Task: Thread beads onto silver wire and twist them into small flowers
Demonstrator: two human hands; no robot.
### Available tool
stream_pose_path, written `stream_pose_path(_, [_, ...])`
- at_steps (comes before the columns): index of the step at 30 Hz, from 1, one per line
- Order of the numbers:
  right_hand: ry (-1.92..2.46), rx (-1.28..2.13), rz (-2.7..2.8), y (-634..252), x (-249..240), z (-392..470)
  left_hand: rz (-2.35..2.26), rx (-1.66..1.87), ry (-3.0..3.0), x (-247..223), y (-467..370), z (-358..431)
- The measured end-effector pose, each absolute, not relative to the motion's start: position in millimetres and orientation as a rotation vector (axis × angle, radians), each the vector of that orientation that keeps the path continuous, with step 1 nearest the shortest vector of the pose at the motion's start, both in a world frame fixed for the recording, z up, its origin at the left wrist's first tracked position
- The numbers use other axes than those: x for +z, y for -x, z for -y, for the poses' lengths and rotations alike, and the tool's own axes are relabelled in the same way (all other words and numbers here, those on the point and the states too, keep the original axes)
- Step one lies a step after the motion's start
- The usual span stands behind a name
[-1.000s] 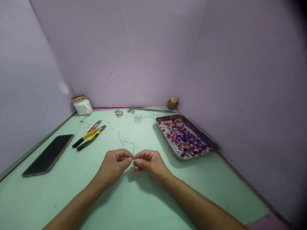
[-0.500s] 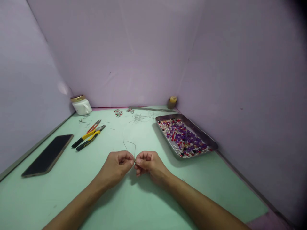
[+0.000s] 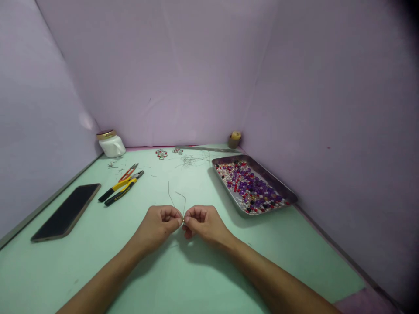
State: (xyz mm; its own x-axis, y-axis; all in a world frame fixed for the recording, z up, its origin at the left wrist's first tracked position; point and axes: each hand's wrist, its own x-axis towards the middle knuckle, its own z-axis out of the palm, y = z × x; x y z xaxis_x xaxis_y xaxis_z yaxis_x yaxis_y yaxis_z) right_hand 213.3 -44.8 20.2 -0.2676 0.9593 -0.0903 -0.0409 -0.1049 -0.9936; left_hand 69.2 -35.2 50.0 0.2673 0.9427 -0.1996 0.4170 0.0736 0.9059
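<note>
Thumb and fingers of my left hand (image 3: 163, 223) pinch a thin bent wire (image 3: 184, 204), whose two ends stick up and away from me. From the other side my right hand (image 3: 201, 222) pinches at the same spot, its fingertips almost touching the left ones. Between the fingertips shows a tiny gold-coloured bead (image 3: 183, 221); most of the work there is hidden by the fingers. Both hands are held just above the green tabletop (image 3: 157, 279).
A metal tray (image 3: 234, 203) of mixed beads stands right. Pliers (image 3: 121, 189), red-handled snips (image 3: 128, 172) and a phone (image 3: 67, 212) lie left. Behind are a white jar (image 3: 111, 146), beaded wire pieces (image 3: 161, 154), loose wires (image 3: 188, 161) and a small pot (image 3: 234, 140).
Both hands stay pinched together and have barely shifted. The wire's upright ends have tilted very slightly to the right.
</note>
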Motion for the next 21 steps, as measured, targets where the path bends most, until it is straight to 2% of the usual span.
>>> stream_pose_path(8, [1.009,1.659,1.262,-214.0,17.4,41.2,-1.252,0.637,-1.560,53.5,-65.4,35.7])
stream_pose_path(15, [0.836,1.868,1.010,-213.4,15.8,44.0,-1.070,0.689,-1.287,49.9,-61.6,33.5])
stream_pose_path(21, [0.795,1.826,1.051,-218.9,18.0,41.7,-1.051,0.784,-1.216,45.6,-56.9,26.8])
